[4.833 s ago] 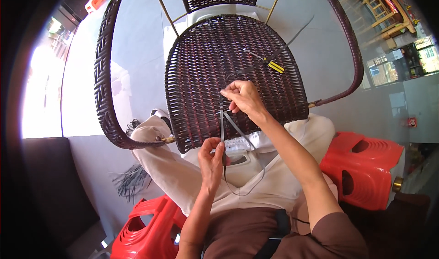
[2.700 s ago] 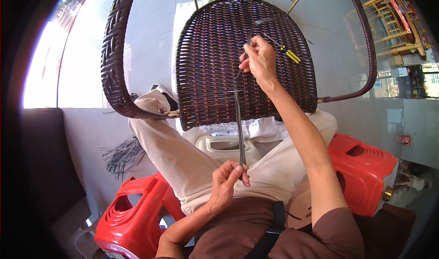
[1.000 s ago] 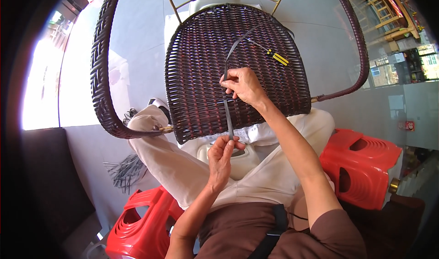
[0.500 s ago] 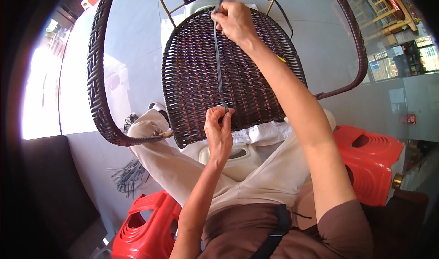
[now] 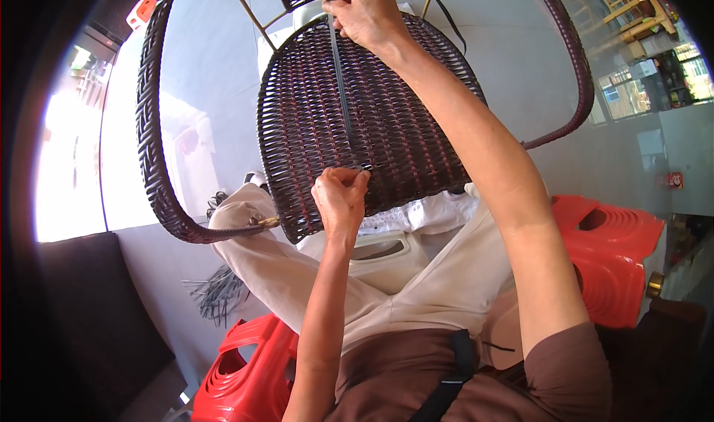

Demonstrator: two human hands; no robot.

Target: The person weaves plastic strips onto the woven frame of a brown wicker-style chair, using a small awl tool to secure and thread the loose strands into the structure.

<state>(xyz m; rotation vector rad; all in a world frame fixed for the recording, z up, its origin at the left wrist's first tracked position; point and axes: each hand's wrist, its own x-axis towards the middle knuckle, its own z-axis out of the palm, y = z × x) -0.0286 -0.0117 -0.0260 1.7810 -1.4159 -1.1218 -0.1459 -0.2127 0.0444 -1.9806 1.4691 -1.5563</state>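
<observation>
A dark strip (image 5: 341, 87) was held stretched over the woven chair seat (image 5: 401, 124) in the upper middle of the frame, its top end being gripped by the closed right hand (image 5: 366, 9) and its lower end pinched by the closed left hand (image 5: 341, 199).

I see bare forearms, a brown short-sleeved top (image 5: 446, 370) crossed by a black strap (image 5: 450, 381), and cream trousers (image 5: 327, 288).
</observation>
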